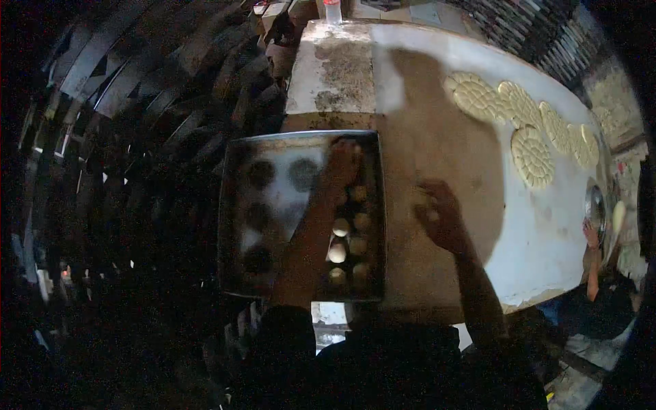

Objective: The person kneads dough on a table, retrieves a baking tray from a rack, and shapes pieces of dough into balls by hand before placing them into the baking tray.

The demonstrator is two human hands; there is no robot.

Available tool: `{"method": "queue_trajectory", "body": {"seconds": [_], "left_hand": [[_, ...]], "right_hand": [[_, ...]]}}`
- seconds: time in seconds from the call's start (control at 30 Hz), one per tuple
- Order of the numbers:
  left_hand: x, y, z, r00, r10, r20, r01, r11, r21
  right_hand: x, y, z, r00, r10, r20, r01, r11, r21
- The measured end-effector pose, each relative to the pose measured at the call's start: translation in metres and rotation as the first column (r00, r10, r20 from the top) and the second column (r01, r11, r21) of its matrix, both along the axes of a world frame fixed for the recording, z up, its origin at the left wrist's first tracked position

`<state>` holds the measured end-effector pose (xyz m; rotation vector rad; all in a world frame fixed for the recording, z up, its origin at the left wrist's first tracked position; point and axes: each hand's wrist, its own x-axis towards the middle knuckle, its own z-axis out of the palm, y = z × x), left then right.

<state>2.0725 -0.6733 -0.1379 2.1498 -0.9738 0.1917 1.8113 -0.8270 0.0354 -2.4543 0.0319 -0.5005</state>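
My left hand (345,162) reaches into the far right part of a dark square tray (383,225). Its fingers are curled in deep shade, and whatever they may hold is hidden. Along the tray's right side sit several small round dough balls (337,251), pale and smooth, in two rough columns below the hand. My right hand (441,213) hovers over the brown, shaded part of the table (410,287), right of the tray. Its fingers are bent and apart from the thumb, with nothing distinct between them.
Several flat, round, scored dough pieces (533,157) lie at the table's far right. A metal bowl (595,205) stands by the right edge, with another person's hand (590,234) at it. A clear bottle with a red cap (333,11) stands at the far end.
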Motion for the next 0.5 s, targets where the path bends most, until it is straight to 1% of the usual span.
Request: {"method": "queue_trajectory", "body": {"seconds": [0.07, 0.1, 0.17, 0.23, 0.27, 0.3, 0.37, 0.43, 0.47, 0.5], "left_hand": [[-0.001, 0.005, 0.022, 0.999, -0.030, -0.032, 0.028, 0.998, -0.051], [-0.002, 0.012, 0.036, 0.998, 0.019, -0.065, -0.026, 0.995, -0.097], [-0.017, 0.040, 0.069, 0.985, 0.101, -0.138, -0.123, 0.979, -0.163], [-0.024, 0.070, 0.100, 0.959, 0.204, -0.195, -0.238, 0.956, -0.173], [-0.030, 0.075, 0.114, 0.942, 0.248, -0.226, -0.289, 0.942, -0.171], [-0.040, 0.071, 0.126, 0.942, 0.280, -0.187, -0.312, 0.935, -0.172], [-0.062, 0.045, 0.142, 0.941, 0.318, -0.115, -0.335, 0.925, -0.180], [-0.093, -0.021, 0.140, 0.997, 0.063, 0.052, -0.053, 0.982, -0.183], [-0.112, -0.059, 0.139, 0.996, -0.088, -0.014, 0.085, 0.989, -0.124], [-0.132, -0.096, 0.138, 0.969, -0.228, -0.099, 0.221, 0.972, -0.073]], "right_hand": [[0.065, 0.023, -0.009, 0.967, 0.199, 0.157, -0.190, 0.979, -0.075], [0.099, 0.022, -0.059, 0.954, 0.255, 0.154, -0.227, 0.957, -0.182], [0.126, 0.031, -0.094, 0.952, 0.277, 0.131, -0.232, 0.931, -0.283], [0.110, 0.046, -0.049, 0.975, 0.198, 0.103, -0.162, 0.945, -0.284], [0.094, 0.045, -0.032, 0.976, 0.164, 0.145, -0.128, 0.965, -0.231], [0.073, 0.039, -0.026, 0.977, 0.117, 0.181, -0.085, 0.981, -0.172], [0.014, -0.011, -0.066, 0.964, -0.099, 0.248, 0.121, 0.990, -0.074], [-0.049, -0.058, -0.080, 0.911, -0.360, 0.200, 0.392, 0.907, -0.152], [-0.075, -0.082, -0.088, 0.883, -0.425, 0.197, 0.455, 0.879, -0.142], [-0.100, -0.101, -0.102, 0.849, -0.492, 0.191, 0.519, 0.844, -0.134]]}}
